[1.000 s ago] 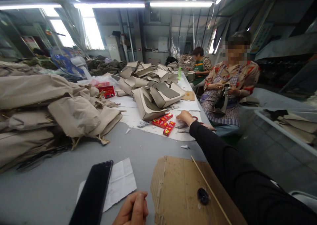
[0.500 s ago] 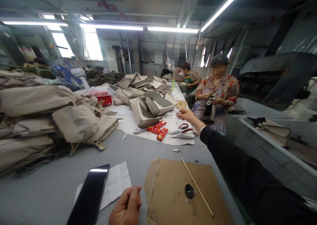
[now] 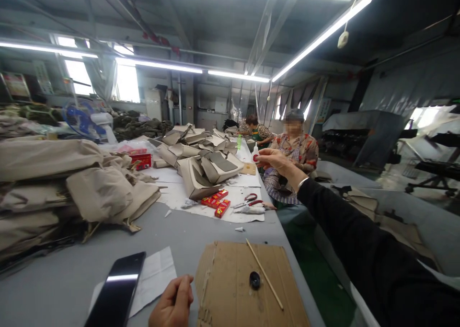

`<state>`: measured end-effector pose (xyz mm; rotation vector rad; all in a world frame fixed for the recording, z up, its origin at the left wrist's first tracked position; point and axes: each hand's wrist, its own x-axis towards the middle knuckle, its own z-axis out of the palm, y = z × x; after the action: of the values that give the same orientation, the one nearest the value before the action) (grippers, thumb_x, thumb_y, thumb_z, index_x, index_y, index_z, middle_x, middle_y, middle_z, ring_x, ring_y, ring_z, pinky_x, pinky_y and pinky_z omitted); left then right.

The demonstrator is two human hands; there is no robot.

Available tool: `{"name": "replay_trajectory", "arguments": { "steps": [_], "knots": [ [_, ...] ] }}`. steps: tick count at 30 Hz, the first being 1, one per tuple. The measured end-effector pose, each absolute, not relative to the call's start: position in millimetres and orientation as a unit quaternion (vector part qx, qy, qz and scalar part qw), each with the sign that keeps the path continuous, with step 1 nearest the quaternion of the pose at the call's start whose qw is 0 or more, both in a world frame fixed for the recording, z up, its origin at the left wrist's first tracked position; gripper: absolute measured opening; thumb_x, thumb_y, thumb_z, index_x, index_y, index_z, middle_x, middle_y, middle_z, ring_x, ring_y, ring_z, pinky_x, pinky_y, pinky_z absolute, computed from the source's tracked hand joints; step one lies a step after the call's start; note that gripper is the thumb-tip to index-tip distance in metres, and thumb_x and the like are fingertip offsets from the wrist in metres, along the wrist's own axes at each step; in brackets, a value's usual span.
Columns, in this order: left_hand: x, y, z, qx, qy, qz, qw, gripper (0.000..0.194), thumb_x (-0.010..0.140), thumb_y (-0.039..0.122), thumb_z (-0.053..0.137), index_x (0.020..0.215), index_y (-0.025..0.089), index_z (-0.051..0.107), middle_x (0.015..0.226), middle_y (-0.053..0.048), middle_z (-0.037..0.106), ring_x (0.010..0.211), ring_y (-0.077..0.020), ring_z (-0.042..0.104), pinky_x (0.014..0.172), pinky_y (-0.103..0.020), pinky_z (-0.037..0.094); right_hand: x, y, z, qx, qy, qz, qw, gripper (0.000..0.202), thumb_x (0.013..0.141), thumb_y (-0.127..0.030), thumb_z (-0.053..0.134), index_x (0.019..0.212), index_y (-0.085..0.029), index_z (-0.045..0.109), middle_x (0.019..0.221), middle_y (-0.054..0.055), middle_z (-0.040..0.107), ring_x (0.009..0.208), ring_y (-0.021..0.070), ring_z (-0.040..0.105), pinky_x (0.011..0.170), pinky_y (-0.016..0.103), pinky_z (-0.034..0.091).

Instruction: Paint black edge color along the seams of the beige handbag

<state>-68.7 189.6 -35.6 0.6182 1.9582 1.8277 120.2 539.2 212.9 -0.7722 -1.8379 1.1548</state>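
Note:
My right hand (image 3: 275, 161) is stretched forward over the table's right edge, its fingers closed on a small white bottle (image 3: 255, 152) with a red mark and a pointed tip facing up. My left hand (image 3: 173, 302) rests curled at the near edge, fingers closed; whatever it may hold is hidden. Beside it lies brown cardboard (image 3: 230, 288), bearing a small black cup (image 3: 255, 280) and a thin wooden stick (image 3: 265, 275). On the other side, a black phone (image 3: 117, 288) lies partly over white paper (image 3: 158, 274).
Red boxes (image 3: 216, 202), red-handled pliers (image 3: 251, 200) and a white tube (image 3: 247, 210) lie mid-table. Beige fabric pieces (image 3: 97, 192) are piled left, with more pieces (image 3: 210, 169) behind the boxes. A seated person (image 3: 298, 147) is beyond my right hand.
My right hand has risen with the white bottle, which now shows upright. The camera view has tilted up and turned right. My left hand stays curled by the cardboard.

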Motion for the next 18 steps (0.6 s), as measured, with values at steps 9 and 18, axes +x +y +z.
{"name": "replay_trajectory", "arguments": {
  "steps": [9,18],
  "knots": [
    [-70,188,-42,0.262,0.684,0.660,0.167,0.049,0.076,0.068,0.064,0.073,0.019,0.069,0.056,0.002,0.055,0.055,-0.0189,0.054,0.054,-0.027,0.043,123,502,238,-0.311,-0.738,0.424,0.422,0.040,0.073,-0.041,0.084,0.100,-0.014,0.072,0.102,0.012,0.078,0.070,0.0155,0.073,0.053,0.019,0.047],
    [-29,176,-5,0.366,0.760,0.527,0.105,0.026,0.089,0.030,0.057,0.066,0.020,0.063,0.070,-0.005,0.070,0.070,-0.0184,0.064,0.067,-0.026,0.044,65,376,196,-0.262,-0.809,0.420,0.316,0.034,0.069,-0.048,0.088,0.074,-0.021,0.069,0.075,0.003,0.067,0.062,0.0104,0.050,0.059,0.031,0.036]
  ]
}}
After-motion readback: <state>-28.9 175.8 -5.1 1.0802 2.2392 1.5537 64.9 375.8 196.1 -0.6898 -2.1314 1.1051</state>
